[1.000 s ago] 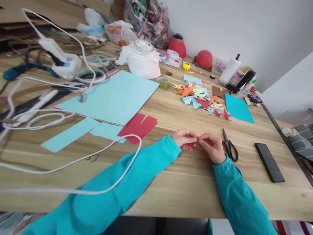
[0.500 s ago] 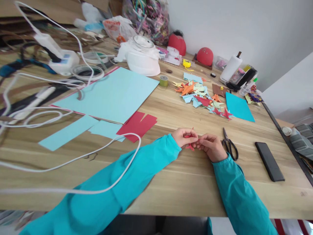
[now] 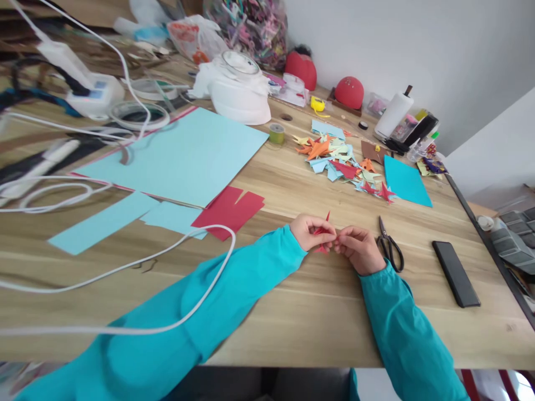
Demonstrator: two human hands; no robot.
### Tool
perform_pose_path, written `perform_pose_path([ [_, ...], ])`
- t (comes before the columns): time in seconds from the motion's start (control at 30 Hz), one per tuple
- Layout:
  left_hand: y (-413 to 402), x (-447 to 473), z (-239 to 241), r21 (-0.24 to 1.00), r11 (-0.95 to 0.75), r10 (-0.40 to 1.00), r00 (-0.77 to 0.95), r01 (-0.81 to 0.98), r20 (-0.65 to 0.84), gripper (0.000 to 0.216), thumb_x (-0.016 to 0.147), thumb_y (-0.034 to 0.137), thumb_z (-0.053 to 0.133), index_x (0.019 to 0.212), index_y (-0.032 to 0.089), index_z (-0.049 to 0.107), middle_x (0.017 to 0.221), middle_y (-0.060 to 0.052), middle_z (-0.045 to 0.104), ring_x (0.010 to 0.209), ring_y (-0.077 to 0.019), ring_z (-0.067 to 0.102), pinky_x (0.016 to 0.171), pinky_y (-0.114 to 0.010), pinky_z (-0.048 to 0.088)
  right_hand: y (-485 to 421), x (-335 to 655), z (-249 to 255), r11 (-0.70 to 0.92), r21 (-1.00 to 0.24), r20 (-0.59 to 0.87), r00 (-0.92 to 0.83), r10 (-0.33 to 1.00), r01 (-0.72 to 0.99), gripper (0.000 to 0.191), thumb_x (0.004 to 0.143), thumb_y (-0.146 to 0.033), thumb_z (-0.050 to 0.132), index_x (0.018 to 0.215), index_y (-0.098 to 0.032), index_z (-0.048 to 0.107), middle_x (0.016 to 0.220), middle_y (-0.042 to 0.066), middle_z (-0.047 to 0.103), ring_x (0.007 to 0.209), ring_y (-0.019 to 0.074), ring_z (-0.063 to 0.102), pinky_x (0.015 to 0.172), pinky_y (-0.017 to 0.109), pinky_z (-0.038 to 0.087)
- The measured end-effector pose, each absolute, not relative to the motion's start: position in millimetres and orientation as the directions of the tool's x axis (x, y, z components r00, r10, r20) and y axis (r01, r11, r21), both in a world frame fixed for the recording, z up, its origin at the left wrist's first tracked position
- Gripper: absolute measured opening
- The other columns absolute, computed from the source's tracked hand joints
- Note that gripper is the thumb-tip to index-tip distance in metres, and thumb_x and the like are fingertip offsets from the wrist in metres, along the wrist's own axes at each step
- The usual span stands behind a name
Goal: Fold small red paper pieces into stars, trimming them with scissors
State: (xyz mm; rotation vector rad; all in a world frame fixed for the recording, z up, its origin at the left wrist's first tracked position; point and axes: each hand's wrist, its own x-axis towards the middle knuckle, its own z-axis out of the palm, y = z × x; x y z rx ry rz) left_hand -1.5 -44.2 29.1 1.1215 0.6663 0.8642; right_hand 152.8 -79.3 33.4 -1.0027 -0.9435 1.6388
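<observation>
My left hand [image 3: 310, 234] is closed around a red folded-paper crane [image 3: 322, 249], whose pointed tips stick out above and below the fingers. Pinched between the thumb and forefinger of my right hand [image 3: 359, 249] is a small tip of the same red paper. Both hands meet just over the wooden table [image 3: 309, 317], and the fingers hide most of the crane. Right beside my right hand lie black-handled scissors [image 3: 389, 245]. Farther back is a pile of folded paper cranes [image 3: 343, 161] in orange, blue, yellow and red.
Light-blue sheets [image 3: 179, 156] and cut red paper [image 3: 232, 211] lie to the left. A white cable [image 3: 209, 289] loops over my left sleeve. On the right is a black phone [image 3: 456, 274]. Behind are a turquoise sheet [image 3: 407, 181], a thread spool [image 3: 276, 133] and a white cap [image 3: 240, 100].
The view has shifted slightly, so the table things sit a little farther left and higher. Both hands keep their hold on the red crane, with its upper tip showing more.
</observation>
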Motion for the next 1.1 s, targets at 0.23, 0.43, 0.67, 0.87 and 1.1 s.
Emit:
perform_pose_path([
  [0.23, -47.8, -1.9, 25.0, 0.962, -0.075, 0.868, 0.458, -0.263, 0.193, 0.025, 0.056, 0.031, 0.072, 0.062, 0.009, 0.063, 0.064, -0.005, 0.062, 0.048, -0.0109, 0.059, 0.048, -0.023, 0.051, -80.6, 152.3, 33.0, -0.194, -0.926, -0.136, -0.191, 0.972, -0.324, 0.008, 0.061, -0.018, 0.072, 0.065, -0.016, 0.065, 0.056, 0.002, 0.067, 0.051, 0.0107, 0.059, 0.051, 0.021, 0.046],
  [0.43, -47.4, -3.6, 23.1, 0.944, -0.251, 0.839, 0.438, -0.214, 0.322, 0.022, 0.062, 0.032, 0.068, 0.064, 0.011, 0.064, 0.07, -0.007, 0.062, 0.052, -0.0114, 0.058, 0.052, -0.024, 0.051, -81.2, 150.9, 35.9, -0.144, -0.95, -0.102, -0.163, 0.981, -0.278, 0.01, 0.06, -0.02, 0.072, 0.063, -0.016, 0.064, 0.056, 0.001, 0.066, 0.051, 0.0111, 0.059, 0.053, 0.023, 0.046],
  [0.67, -48.3, -4.6, 27.0, 0.947, -0.305, 0.854, 0.41, -0.103, 0.32, 0.016, 0.062, 0.029, 0.068, 0.062, 0.013, 0.065, 0.071, -0.008, 0.064, 0.061, -0.0139, 0.059, 0.058, -0.024, 0.05, -80.9, 152.2, 33.8, -0.073, -0.983, -0.052, -0.124, 0.991, -0.171, 0.01, 0.059, -0.022, 0.072, 0.063, -0.018, 0.064, 0.056, 0.0, 0.065, 0.053, 0.013, 0.058, 0.057, 0.028, 0.047],
  [0.87, -48.5, -4.5, 26.6, 0.93, -0.361, 0.854, 0.375, -0.068, 0.359, 0.012, 0.063, 0.026, 0.067, 0.062, 0.014, 0.065, 0.072, -0.008, 0.065, 0.066, -0.015, 0.06, 0.065, -0.026, 0.049, -80.8, 154.9, 31.6, -0.022, -0.991, -0.005, -0.124, 0.992, -0.132, 0.01, 0.06, -0.021, 0.072, 0.066, -0.019, 0.064, 0.062, 0.001, 0.067, 0.058, 0.0141, 0.06, 0.062, 0.029, 0.048],
  [1.1, -48.1, -2.4, 23.4, 0.949, -0.304, 0.87, 0.384, -0.077, 0.31, 0.011, 0.064, 0.023, 0.064, 0.064, 0.012, 0.064, 0.068, -0.007, 0.064, 0.062, -0.0143, 0.058, 0.06, -0.025, 0.049, -80.5, 157.5, 30.4, 0.02, -0.995, 0.032, -0.121, 0.992, -0.093, 0.011, 0.06, -0.02, 0.072, 0.068, -0.019, 0.065, 0.064, 0.001, 0.067, 0.06, 0.0143, 0.061, 0.061, 0.028, 0.048],
])
